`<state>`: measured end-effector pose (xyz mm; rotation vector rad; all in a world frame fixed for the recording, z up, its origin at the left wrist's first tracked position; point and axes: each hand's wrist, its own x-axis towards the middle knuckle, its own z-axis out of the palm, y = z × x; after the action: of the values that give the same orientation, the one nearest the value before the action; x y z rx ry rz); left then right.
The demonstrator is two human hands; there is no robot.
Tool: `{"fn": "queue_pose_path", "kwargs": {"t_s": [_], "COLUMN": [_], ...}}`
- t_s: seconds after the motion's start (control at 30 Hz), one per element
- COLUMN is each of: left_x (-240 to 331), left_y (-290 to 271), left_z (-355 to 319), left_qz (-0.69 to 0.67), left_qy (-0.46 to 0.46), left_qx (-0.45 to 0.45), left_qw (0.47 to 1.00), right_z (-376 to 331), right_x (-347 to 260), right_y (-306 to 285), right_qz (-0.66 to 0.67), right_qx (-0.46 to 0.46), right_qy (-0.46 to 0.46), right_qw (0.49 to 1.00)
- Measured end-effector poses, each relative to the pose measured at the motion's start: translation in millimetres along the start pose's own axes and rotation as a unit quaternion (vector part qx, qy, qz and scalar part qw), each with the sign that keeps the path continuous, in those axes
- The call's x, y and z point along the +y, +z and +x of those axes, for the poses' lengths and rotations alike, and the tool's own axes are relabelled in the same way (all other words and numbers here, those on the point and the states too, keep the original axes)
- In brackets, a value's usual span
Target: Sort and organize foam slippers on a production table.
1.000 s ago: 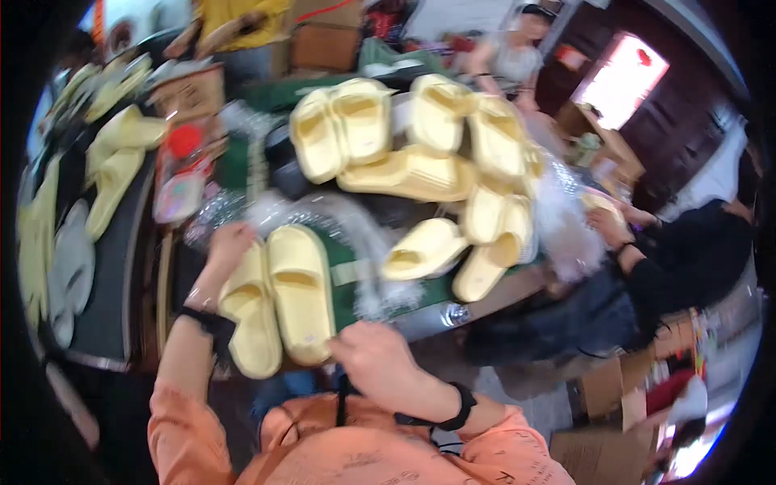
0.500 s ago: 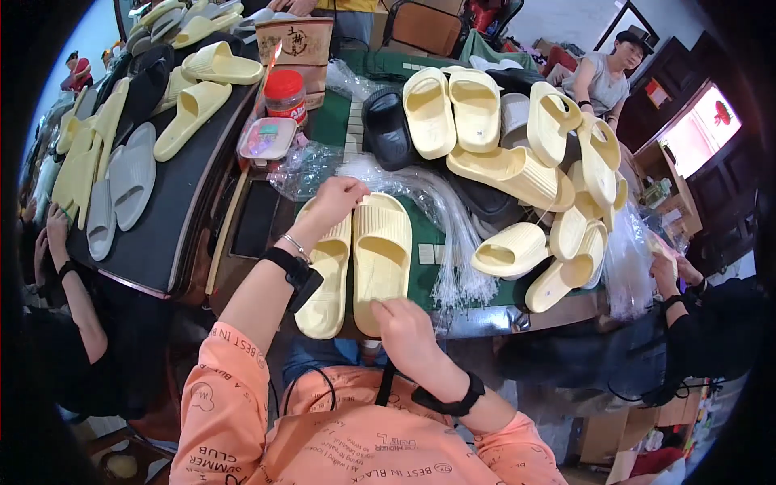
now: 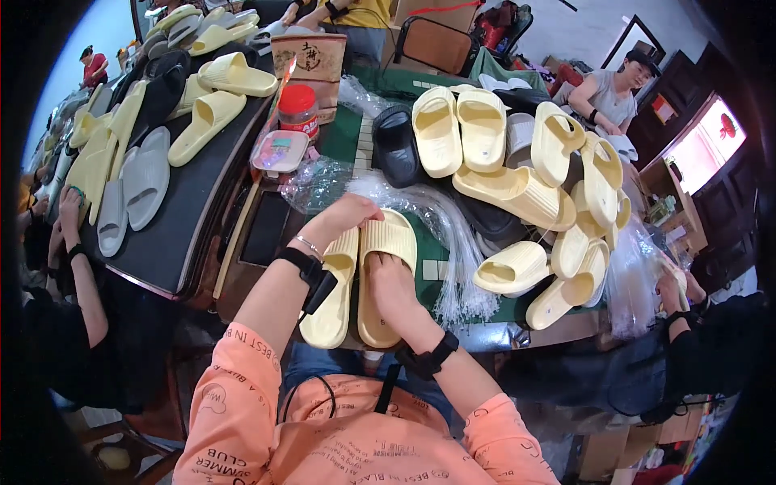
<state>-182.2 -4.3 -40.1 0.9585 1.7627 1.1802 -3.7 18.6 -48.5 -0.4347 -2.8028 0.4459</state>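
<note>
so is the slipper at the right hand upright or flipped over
Upright: the slipper's ribbed strap faces up, its footbed shows from above, and the right hand is at the strap's opening.

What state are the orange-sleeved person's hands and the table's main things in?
Right slipper: footbed up.
Left slipper: footbed up, alongside.
Left hand: bent, at the right slipper's toe end.
Right hand: fingers partly hidden in its opening.
Slipper pile: heaped, mixed angles.
Red-topped jar: upright, lid on.
Whitish strands: ends fanned out.
</note>
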Motion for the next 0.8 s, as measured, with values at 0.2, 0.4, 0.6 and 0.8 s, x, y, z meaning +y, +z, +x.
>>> {"fn": "queue_pose_path", "kwargs": {"t_s": [0.2,0.4,0.6,0.8], "left_x": [-3,0,-16,-14], "left_y": [7,0,7,15], "left_z": [0,-22,-20,-26], "left_qz": [-0.082,-0.369,-0.424,-0.434], "left_qy": [-0.004,0.078,0.114,0.092], "left_qx": [0.09,0.14,0.147,0.206], "left_qw": [0.992,0.915,0.886,0.872], "right_z": [-4,53,103,93], "right_x": [-19,4,33,27], "right_y": [-41,-45,10,19], "right_qz": [0.0,0.117,0.419,0.573], "right_qx": [-0.014,0.222,0.039,0.117], "right_qy": [0.001,-0.015,0.129,0.148], "right_qw": [1.0,0.968,0.898,0.797]}}
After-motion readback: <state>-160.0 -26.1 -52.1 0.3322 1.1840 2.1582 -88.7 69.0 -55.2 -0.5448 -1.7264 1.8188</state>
